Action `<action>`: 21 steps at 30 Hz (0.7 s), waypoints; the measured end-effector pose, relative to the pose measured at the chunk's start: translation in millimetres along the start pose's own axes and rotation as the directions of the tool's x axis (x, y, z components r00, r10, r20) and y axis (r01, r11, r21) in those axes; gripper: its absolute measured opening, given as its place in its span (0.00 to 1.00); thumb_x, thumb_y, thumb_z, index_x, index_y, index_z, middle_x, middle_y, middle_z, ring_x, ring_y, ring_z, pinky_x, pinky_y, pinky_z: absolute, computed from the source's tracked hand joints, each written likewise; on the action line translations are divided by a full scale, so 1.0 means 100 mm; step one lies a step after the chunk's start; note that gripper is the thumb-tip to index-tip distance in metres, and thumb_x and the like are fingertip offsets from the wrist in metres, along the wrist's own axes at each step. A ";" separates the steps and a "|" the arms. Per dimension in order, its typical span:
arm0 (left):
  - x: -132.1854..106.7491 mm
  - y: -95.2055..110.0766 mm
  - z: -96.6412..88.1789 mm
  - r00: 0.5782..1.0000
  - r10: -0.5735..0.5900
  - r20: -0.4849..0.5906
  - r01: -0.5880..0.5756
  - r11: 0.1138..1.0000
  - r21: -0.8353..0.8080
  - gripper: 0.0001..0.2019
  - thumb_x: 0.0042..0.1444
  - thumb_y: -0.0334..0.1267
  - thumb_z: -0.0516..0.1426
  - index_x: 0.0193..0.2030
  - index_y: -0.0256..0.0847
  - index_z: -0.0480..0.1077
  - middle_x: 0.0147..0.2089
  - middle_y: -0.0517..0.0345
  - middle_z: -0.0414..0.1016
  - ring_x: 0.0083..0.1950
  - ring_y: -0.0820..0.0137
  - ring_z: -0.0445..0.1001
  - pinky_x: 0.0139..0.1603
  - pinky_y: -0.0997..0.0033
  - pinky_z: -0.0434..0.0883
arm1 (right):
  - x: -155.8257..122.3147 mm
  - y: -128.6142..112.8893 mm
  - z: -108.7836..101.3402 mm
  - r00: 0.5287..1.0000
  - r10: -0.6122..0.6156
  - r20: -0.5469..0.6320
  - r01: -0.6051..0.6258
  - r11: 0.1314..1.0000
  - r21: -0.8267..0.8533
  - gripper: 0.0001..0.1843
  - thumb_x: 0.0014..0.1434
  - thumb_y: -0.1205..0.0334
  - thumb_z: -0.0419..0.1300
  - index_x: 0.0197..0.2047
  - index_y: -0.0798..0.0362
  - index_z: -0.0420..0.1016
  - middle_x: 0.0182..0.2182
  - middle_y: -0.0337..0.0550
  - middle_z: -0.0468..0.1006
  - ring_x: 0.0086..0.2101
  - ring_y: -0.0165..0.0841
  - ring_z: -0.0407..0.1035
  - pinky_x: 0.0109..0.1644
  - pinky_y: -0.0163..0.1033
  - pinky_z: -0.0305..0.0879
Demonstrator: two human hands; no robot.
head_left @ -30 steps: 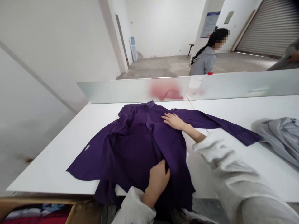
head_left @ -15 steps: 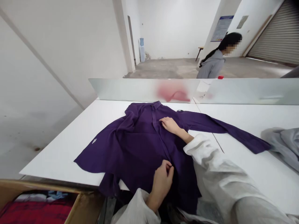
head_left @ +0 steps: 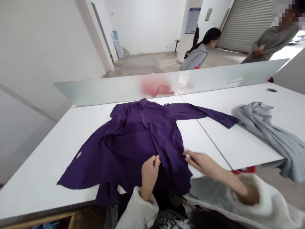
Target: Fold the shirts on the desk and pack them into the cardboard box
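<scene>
The purple shirt is spread across the worktop, its collar pointed toward the frosted partition. A slide toward the person could be caused by the lower part of the shirt, which is left hanging over the worktop's near edge; its weight might be felt if the cloth were let go. The folds on the shirt's left half could be set into creases if they were pressed flat unsmoothed. To the shirt's right, the outstretched sleeve appears to be met at its cuff by a grey garment; if the shirt were pulled sharply, that garment might be dragged or the cuff snagged.

The left hand is held low over the shirt's front, wrist bent upward, closed with the front edge seemingly pinched between thumb and fingers. The right hand is brought in from the shirt's right, fingertips extended to its side edge; whether cloth is gripped there cannot be told.
</scene>
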State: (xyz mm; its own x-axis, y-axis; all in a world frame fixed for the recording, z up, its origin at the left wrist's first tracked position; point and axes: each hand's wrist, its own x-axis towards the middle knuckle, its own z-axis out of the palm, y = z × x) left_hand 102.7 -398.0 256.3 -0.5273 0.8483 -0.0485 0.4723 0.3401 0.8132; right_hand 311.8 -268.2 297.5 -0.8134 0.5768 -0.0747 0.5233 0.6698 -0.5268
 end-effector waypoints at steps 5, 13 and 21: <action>-0.05 -0.10 -0.16 0.981 -0.098 0.165 0.118 0.986 -0.120 0.22 0.60 0.54 0.44 0.25 0.40 0.66 0.23 0.59 0.72 0.23 0.72 0.71 0.28 0.73 0.64 | -0.75 0.03 0.77 0.966 0.256 0.027 -0.254 0.928 0.274 0.38 0.59 0.56 0.51 0.69 0.52 0.43 0.36 0.45 0.78 0.30 0.34 0.73 0.36 0.37 0.66; -0.22 0.05 0.13 0.974 0.110 0.197 -0.096 0.992 -0.077 0.13 0.60 0.44 0.47 0.29 0.41 0.64 0.22 0.63 0.67 0.27 0.73 0.71 0.32 0.75 0.65 | -0.62 -0.13 1.17 0.866 0.430 -0.256 -0.264 0.826 0.498 0.25 0.57 0.59 0.48 0.56 0.55 0.69 0.28 0.44 0.77 0.28 0.33 0.70 0.36 0.35 0.67; -0.26 -0.32 -0.19 0.933 -0.359 0.032 0.251 0.583 -0.773 0.14 0.57 0.46 0.51 0.44 0.41 0.68 0.49 0.50 0.75 0.51 0.65 0.74 0.49 0.65 0.73 | -0.68 -0.13 0.97 0.668 0.541 -0.511 -0.322 0.829 0.457 0.23 0.59 0.43 0.48 0.35 0.53 0.73 0.26 0.44 0.75 0.25 0.33 0.68 0.32 0.35 0.64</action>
State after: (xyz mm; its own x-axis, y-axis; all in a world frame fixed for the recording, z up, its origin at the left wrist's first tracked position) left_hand 88.0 -438.8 242.7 -0.6388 0.6823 -0.3555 -0.4027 0.0972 0.9101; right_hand 335.8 -361.4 226.9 -0.1312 0.9866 0.0974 0.5796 0.1561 -0.7999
